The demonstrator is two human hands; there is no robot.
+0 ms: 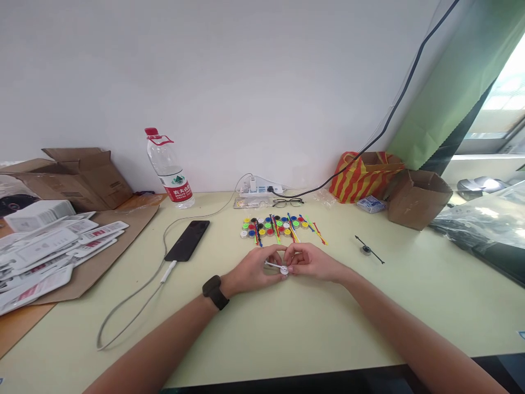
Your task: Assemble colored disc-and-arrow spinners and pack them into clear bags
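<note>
A small white spinner (284,270), a round base with a thin white arrow, sits between my hands just above or on the table. My left hand (254,268), with a black watch (215,291) on its wrist, curls around it, thumb at the base's near edge. My right hand (315,261) pinches the base from the right. Beyond my hands lie several coloured round bases (270,232) and coloured arrows (293,230) in loose rows. Off to the right stands a black spinner (366,250), its long arrow fitted on a round base.
A phone (187,241) on a charging cable (127,301) lies left. Behind are a water bottle (174,175), a power strip (258,190) and glasses (288,202). White packages (49,241) and a cardboard box (82,178) fill the far left; a striped bag (356,178) and paper bag (418,200) stand right.
</note>
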